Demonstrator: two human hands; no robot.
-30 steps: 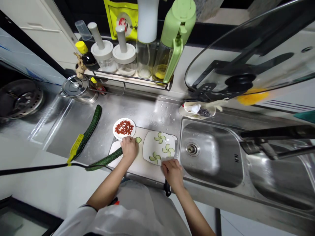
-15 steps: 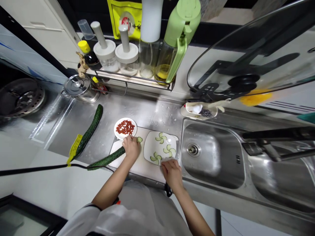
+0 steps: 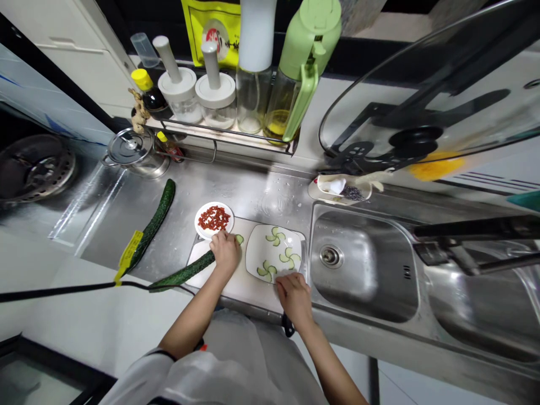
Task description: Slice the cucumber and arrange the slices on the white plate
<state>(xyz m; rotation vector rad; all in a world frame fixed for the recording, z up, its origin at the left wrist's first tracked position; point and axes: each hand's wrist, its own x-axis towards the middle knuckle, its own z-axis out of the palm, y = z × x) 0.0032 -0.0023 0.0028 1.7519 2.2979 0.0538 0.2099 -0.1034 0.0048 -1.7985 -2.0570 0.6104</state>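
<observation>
My left hand (image 3: 226, 251) is closed over the cut end of a dark green cucumber (image 3: 183, 274) at the left of the white cutting board (image 3: 240, 284). A pale green cucumber slice (image 3: 240, 239) shows just past its fingers. What lies under those fingers is hidden. On the board's right side rests a white plate (image 3: 256, 247) with three pinwheels (image 3: 275, 236) of thin cucumber pieces. My right hand (image 3: 295, 297) is at the plate's near edge, fingertips pinched together; anything between them is too small to make out. Below it a black handle (image 3: 288, 325) juts out at the counter edge.
A small white dish (image 3: 214, 220) of red bits touches the board's far left. Another cucumber (image 3: 154, 225) lies further left, near a lidded steel pot (image 3: 135, 154). A rack (image 3: 228, 135) of jars and bottles stands behind; a steel sink (image 3: 367, 270) is on the right.
My left hand has edged slightly right, so its fingers cover more of the slice. My right hand stays at the plate's near edge. The view has shifted a little.
</observation>
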